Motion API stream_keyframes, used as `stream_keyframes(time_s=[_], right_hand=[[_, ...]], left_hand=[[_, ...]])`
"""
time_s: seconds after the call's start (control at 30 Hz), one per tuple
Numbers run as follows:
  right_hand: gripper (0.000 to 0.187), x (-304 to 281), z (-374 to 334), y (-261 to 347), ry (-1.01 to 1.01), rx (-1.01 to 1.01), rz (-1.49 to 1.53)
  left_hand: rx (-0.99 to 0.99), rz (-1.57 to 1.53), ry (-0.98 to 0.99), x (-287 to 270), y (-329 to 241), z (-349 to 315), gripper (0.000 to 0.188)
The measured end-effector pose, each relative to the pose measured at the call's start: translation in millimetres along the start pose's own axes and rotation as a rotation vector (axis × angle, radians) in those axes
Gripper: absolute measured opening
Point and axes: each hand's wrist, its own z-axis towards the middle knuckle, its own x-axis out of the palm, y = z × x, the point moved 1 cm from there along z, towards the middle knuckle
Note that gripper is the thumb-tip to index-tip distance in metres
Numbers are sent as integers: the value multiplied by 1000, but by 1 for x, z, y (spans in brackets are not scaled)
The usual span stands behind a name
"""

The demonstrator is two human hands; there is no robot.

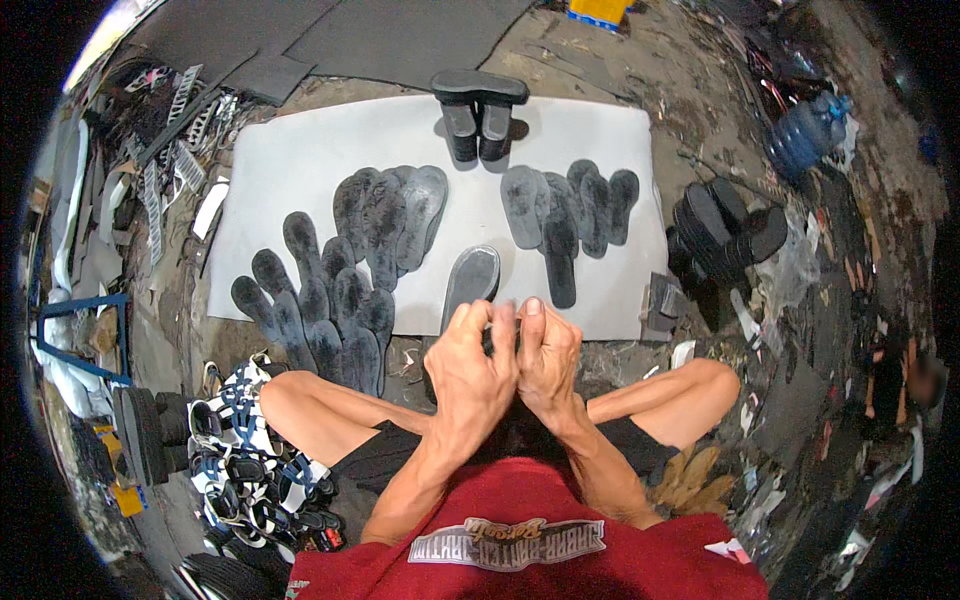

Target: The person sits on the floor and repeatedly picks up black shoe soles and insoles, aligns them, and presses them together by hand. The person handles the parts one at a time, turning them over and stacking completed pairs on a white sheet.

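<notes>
Both hands, the left hand [470, 372] and right hand [548, 360], close together on one grey shoe sole [470, 285], fingers curled tight around its near end at the white sheet's [300, 150] front edge (three loose sole heaps lie on the sheet, exact counts unclear).

I see a sole [468, 285] on the mat's [300, 150] near edge, sole piles [330, 290] to its left, more soles [565, 210] far right, a stack [720, 235] off-mat right.
</notes>
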Motion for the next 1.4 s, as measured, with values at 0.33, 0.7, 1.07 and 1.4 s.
stream_keyframes(time_s=[0.33, 0.7, 1.07, 1.4], right_hand=[[55, 34, 37, -32, -78, 2, 37], [54, 42, 24, -60, -70, -250, -14], [58, 37, 25, -79, -117, 19, -84], [55, 33, 16, -80, 108, 99, -113]], left_hand=[[124, 75, -126, 39, 56, 18, 35], [22, -47, -126, 38, 53, 30, 46], [-36, -227, -286, 41, 60, 32, 61], [-353, -379, -361, 46, 92, 15, 71]])
